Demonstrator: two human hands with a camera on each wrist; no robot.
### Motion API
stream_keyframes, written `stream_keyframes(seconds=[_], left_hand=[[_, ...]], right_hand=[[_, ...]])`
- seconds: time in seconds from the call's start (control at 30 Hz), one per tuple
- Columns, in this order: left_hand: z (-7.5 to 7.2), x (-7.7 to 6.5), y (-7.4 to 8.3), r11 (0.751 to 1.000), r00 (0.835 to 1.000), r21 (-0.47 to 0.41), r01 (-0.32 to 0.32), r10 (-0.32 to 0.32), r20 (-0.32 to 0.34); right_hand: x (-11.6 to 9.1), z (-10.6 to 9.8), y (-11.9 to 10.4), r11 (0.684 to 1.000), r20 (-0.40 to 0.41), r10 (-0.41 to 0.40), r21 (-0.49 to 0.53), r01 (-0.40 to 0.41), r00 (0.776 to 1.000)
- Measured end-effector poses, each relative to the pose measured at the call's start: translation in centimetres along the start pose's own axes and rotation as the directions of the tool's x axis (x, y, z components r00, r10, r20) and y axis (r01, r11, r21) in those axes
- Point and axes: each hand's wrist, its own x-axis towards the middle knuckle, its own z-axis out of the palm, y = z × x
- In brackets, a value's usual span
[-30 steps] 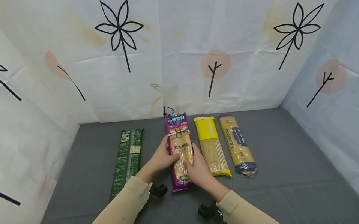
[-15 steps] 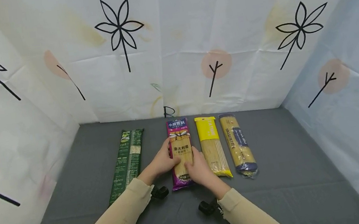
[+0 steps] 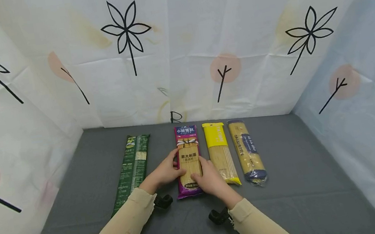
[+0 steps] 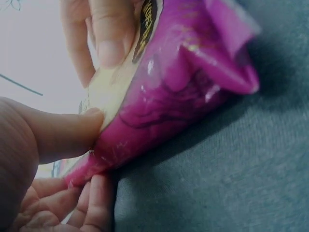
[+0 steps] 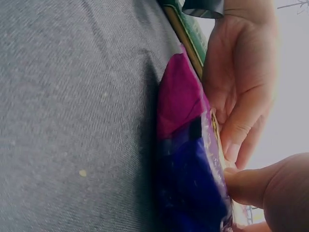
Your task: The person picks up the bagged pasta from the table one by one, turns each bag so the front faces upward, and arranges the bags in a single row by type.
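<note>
A purple-edged spaghetti pack [image 3: 189,156] with a clear window lies lengthwise on the grey cloth in the head view. My left hand [image 3: 164,171] grips its left edge, thumb on top and fingertips tucked against the lower side, as the left wrist view shows on the purple wrapper [image 4: 159,101]. From the right, my right hand [image 3: 211,179] holds the opposite edge with its thumb on the front. The right wrist view shows that thumb [image 5: 251,186] on the pack's face, beside the blue and magenta end [image 5: 186,145]; its other fingers are mostly hidden.
A green spaghetti pack [image 3: 131,167] lies to the left, partly behind the left sleeve. On the right lie a yellow-topped pack [image 3: 220,152] and a blue-labelled pack [image 3: 247,150], side by side. Printed cloth walls [image 3: 183,34] enclose the grey tabletop [image 3: 306,184] at the back and sides.
The far end of the purple pack has come down and slightly nearer, so that it now lies flatter. Both hands stay on it, the left having shifted slightly left. The other packs keep their places.
</note>
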Motion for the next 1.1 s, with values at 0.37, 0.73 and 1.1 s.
stream_keyframes(seconds=[0.37,0.73,1.1], left_hand=[[-0.5,0.2,-0.6,1.0,1.0,0.005,0.002,-0.002,0.019],[-0.1,-0.1,-0.3,1.0,1.0,0.01,0.014,-0.014,-0.001],[0.2,-0.7,-1.0,0.999,0.999,0.021,-0.03,0.03,-0.035]], right_hand=[[0.1,0.5,-0.4,1.0,0.004,0.0,0.001,0.0,1.0],[-0.2,0.5,-0.4,0.999,-0.007,0.044,-0.005,-0.044,0.999],[-0.2,0.9,-0.3,0.999,-0.061,0.039,0.038,-0.037,0.997]])
